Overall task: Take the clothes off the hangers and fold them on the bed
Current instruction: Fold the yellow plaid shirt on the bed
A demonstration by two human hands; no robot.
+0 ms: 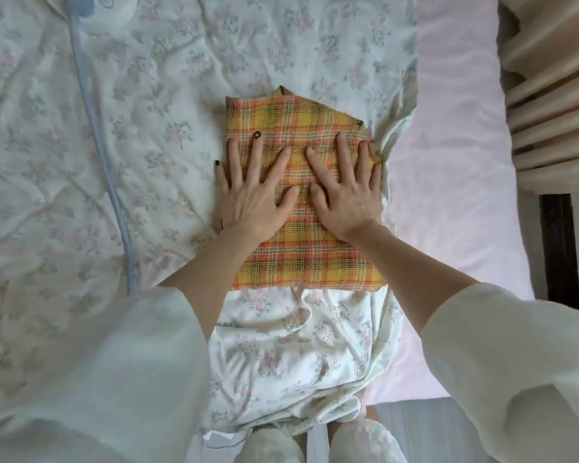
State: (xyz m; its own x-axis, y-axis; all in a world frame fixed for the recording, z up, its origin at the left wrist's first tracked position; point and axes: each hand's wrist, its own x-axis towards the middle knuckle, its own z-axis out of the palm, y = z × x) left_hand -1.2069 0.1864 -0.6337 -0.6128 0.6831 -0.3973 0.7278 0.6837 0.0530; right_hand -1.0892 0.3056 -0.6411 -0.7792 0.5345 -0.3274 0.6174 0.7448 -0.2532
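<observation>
— Supporting surface?
— A bed (455,182), pink sheet bare along its right side.

— Directly on it?
— A white floral quilt (154,135), rumpled, covering the left and centre and hanging over the near edge. A pale blue piped seam runs down its left part.

— On the quilt?
— One folded yellow-orange plaid garment (305,255), lying flat near the quilt's right edge.

garment (301,252): yellow-orange plaid
quilt (147,95): white, faint pink-green floral
sheet (455,162): pale pink
sleeves (131,362): white
</observation>
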